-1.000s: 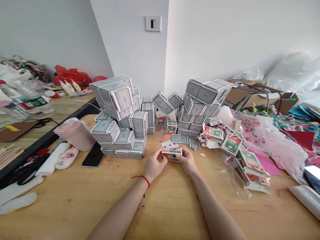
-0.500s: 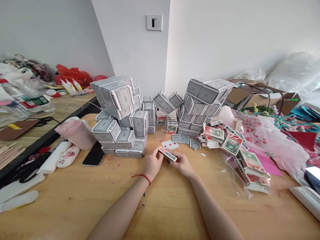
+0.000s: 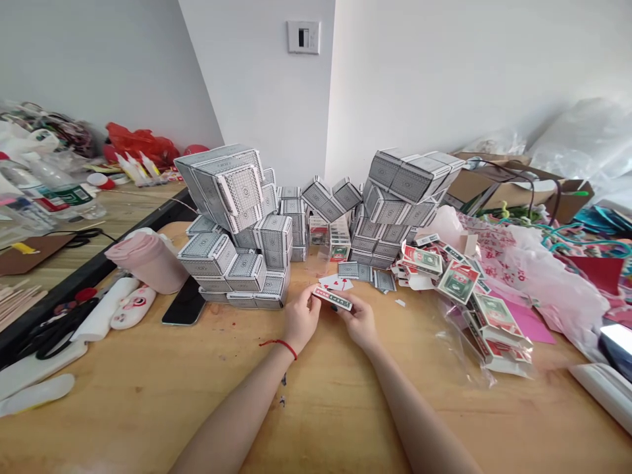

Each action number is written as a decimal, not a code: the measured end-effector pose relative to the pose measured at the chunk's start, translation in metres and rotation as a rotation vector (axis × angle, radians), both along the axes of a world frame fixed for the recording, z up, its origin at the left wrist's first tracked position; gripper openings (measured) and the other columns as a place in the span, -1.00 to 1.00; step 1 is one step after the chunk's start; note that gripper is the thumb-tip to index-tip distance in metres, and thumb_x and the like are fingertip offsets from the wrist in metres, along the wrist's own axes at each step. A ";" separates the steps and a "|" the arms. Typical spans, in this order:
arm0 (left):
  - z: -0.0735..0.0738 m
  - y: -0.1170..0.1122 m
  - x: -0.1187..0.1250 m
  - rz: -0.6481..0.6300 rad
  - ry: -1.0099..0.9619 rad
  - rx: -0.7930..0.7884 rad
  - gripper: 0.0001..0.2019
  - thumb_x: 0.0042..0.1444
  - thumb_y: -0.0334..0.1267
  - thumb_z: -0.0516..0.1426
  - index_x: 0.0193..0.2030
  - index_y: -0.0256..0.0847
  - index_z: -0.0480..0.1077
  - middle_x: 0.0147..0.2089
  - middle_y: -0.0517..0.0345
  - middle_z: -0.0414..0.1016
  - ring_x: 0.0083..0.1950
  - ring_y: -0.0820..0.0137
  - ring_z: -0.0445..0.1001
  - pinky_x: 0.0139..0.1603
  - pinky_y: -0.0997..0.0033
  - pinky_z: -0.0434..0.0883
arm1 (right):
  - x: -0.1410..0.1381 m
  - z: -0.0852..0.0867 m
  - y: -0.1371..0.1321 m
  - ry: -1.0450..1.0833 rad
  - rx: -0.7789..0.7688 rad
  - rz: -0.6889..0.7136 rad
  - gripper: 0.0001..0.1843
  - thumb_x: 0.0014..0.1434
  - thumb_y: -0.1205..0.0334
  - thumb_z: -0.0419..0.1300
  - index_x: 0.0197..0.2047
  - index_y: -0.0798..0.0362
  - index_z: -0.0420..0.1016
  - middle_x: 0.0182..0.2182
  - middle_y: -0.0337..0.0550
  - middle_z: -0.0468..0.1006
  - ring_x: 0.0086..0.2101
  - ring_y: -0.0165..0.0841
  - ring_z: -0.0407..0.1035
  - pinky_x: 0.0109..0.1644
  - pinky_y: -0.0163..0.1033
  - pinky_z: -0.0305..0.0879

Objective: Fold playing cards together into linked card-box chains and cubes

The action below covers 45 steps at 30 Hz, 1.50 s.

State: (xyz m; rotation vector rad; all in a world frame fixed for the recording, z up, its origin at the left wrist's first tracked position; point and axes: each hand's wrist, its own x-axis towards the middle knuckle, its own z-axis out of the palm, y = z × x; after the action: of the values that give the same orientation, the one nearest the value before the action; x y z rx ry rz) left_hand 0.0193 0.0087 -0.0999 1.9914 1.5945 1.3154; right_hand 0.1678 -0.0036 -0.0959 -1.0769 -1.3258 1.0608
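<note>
Head view: small red/green/white card box, thin edge up, tilted down to the rt, sat just above the desk, in front of loose cards. Vs 1 s ago, when its broad face showed, it had turned edge-on. Left hand & right hand met at it, fingers pinching its ends, forearms converging.

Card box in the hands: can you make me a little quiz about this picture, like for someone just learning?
1. True or false: the left hand and the right hand both hold the small card box.
2. Which wrist wears the red string? A) left B) right
3. What colour is the tumbler lying on its side by the black phone?

Key: 1 true; 2 A; 3 pink.
</note>
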 end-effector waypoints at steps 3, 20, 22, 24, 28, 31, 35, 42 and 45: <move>0.002 -0.001 -0.001 0.005 0.008 0.020 -0.71 0.10 -0.43 -0.01 -0.07 -0.19 0.40 -0.20 0.11 0.57 -0.27 0.39 0.55 -0.20 0.43 0.47 | -0.001 0.001 0.000 -0.005 0.006 -0.003 -0.70 -0.01 0.24 0.20 -0.15 -0.06 0.54 -0.20 -0.14 0.57 -0.19 -0.19 0.43 -0.05 -0.10 0.29; 0.002 -0.002 -0.003 -0.057 -0.017 -0.021 -0.71 0.10 -0.42 -0.01 -0.07 -0.19 0.41 -0.20 0.10 0.57 -0.25 0.40 0.55 -0.17 0.44 0.47 | 0.009 0.003 0.003 0.032 -0.039 0.029 -0.71 -0.08 0.24 0.25 -0.21 -0.06 0.57 -0.19 -0.17 0.58 -0.17 -0.17 0.42 -0.05 -0.10 0.28; 0.002 -0.002 -0.002 -0.073 -0.029 -0.028 -0.71 0.10 -0.41 -0.01 -0.06 -0.19 0.41 -0.18 0.11 0.57 -0.25 0.40 0.54 -0.17 0.44 0.47 | 0.012 0.004 0.004 0.026 -0.047 0.038 -0.71 -0.09 0.25 0.25 -0.22 -0.06 0.57 -0.19 -0.17 0.58 -0.18 -0.17 0.42 -0.06 -0.11 0.29; 0.001 -0.003 -0.001 -0.076 -0.051 -0.040 -0.71 0.10 -0.41 -0.01 -0.06 -0.19 0.41 -0.17 0.11 0.57 -0.26 0.40 0.54 -0.17 0.44 0.47 | 0.015 0.004 0.004 0.020 -0.052 0.045 -0.72 -0.08 0.26 0.25 -0.23 -0.05 0.57 -0.23 -0.17 0.58 -0.21 -0.18 0.42 -0.09 -0.12 0.29; -0.002 -0.005 0.001 -0.074 -0.070 -0.082 -0.70 0.09 -0.41 0.00 -0.06 -0.20 0.42 -0.17 0.09 0.57 -0.26 0.38 0.54 -0.18 0.42 0.47 | 0.020 0.004 0.006 0.041 -0.064 0.065 -0.76 -0.08 0.25 0.26 -0.25 -0.03 0.57 -0.28 -0.16 0.59 -0.27 -0.22 0.43 -0.16 -0.16 0.30; -0.002 -0.005 0.002 -0.074 -0.076 -0.128 -0.70 0.08 -0.40 0.01 -0.06 -0.20 0.43 -0.17 0.08 0.57 -0.24 0.35 0.54 -0.21 0.41 0.46 | 0.022 0.003 0.008 0.090 -0.089 0.067 -0.77 -0.12 0.22 0.30 -0.30 0.00 0.54 -0.33 -0.15 0.58 -0.33 -0.26 0.42 -0.21 -0.19 0.31; 0.003 -0.006 0.004 -0.095 -0.176 -0.212 -0.70 0.07 -0.40 0.01 -0.08 -0.23 0.44 -0.20 0.07 0.58 -0.26 0.36 0.54 -0.22 0.42 0.45 | 0.024 0.001 0.010 0.197 -0.118 0.023 -0.74 -0.20 0.20 0.36 -0.37 0.04 0.46 -0.43 -0.19 0.55 -0.41 -0.32 0.40 -0.30 -0.25 0.30; 0.006 -0.006 0.010 -0.224 -0.556 -0.391 -0.72 -0.03 -0.44 0.02 -0.21 -0.25 0.48 -0.22 0.07 0.58 -0.23 0.32 0.54 -0.21 0.37 0.48 | 0.028 -0.003 0.012 0.309 -0.177 -0.006 -0.71 -0.21 0.15 0.37 -0.39 0.05 0.44 -0.50 -0.23 0.53 -0.48 -0.36 0.38 -0.38 -0.27 0.31; 0.006 -0.003 0.009 -0.245 -0.808 -0.493 -0.78 -0.08 -0.43 0.03 -0.31 -0.27 0.47 -0.24 0.02 0.58 -0.26 0.29 0.55 -0.27 0.33 0.51 | 0.034 -0.006 0.016 0.449 -0.203 -0.047 -0.75 -0.17 0.16 0.34 -0.39 0.04 0.44 -0.50 -0.26 0.53 -0.51 -0.37 0.39 -0.41 -0.28 0.32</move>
State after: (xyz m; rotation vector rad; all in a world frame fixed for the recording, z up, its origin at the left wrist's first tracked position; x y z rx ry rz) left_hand 0.0285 0.0061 -0.0938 1.0969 1.0893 1.2353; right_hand 0.2018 0.0127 -0.1020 -0.9388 -0.8445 1.3311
